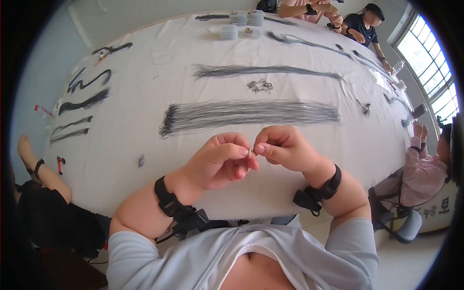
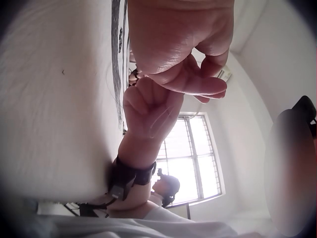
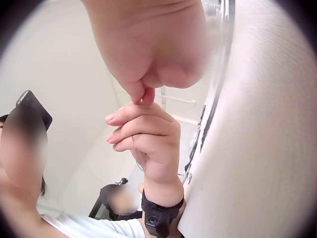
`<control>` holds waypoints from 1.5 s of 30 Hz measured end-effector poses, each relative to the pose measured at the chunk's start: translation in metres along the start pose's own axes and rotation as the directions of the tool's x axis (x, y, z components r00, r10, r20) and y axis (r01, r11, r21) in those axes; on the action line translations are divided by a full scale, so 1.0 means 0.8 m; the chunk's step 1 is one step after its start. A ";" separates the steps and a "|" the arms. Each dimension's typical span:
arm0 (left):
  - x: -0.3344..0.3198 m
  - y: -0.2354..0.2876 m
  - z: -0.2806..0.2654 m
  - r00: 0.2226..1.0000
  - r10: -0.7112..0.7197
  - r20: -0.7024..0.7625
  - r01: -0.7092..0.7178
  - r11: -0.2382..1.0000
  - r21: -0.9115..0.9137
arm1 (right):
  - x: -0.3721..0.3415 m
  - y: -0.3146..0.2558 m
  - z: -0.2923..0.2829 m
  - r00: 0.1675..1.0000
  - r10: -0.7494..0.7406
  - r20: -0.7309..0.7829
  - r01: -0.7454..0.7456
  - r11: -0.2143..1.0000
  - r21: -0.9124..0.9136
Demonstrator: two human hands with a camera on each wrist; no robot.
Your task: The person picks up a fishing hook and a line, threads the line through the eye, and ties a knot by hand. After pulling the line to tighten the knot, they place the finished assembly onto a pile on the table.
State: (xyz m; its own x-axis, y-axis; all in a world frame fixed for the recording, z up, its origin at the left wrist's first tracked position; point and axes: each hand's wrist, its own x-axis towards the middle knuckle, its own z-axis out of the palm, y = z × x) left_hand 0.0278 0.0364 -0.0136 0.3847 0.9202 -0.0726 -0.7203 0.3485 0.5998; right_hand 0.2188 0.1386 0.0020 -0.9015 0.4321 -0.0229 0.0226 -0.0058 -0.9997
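Note:
In the head view both hands meet above the table's near part. The left hand (image 1: 223,162) pinches something small and pale between thumb and index finger, its other fingers loosely bent. Close beside it the right hand (image 1: 282,147) has thumb and index finger pinched together at the same spot; what it holds is too fine to make out. A thin thread (image 3: 138,159) hangs by the left hand (image 3: 151,134) in the right wrist view. Just beyond the hands lies a wide bundle of dark strands (image 1: 251,116).
Farther back lie a narrower strand bundle (image 1: 266,71), a small dark pile (image 1: 260,86) and clear plastic boxes (image 1: 228,32). More dark bundles (image 1: 87,102) and a red tool (image 1: 60,165) are at the left. Several other people sit around the white table (image 1: 193,203).

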 end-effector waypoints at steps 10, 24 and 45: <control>0.000 0.001 0.009 0.993 -0.037 -0.108 0.043 0.998 0.049 | 0.015 0.014 -0.020 0.820 -0.571 -0.044 0.405 0.632 -0.660; 0.004 -0.001 0.010 0.974 -0.021 -0.225 0.092 0.947 0.307 | 0.000 -0.019 0.005 0.969 0.231 -0.082 -0.227 0.972 0.057; 0.006 0.002 0.006 0.970 -0.068 -0.232 0.127 0.960 0.249 | -0.006 -0.014 0.011 0.945 -0.310 -0.106 0.190 0.783 -0.592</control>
State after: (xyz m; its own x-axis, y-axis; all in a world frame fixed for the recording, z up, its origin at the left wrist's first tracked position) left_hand 0.0313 0.0401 -0.0095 0.2883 0.9107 -0.2958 -0.4990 0.4066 0.7653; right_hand 0.2193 0.1288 0.0132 -0.8130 0.5058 0.2884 0.1022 0.6116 -0.7845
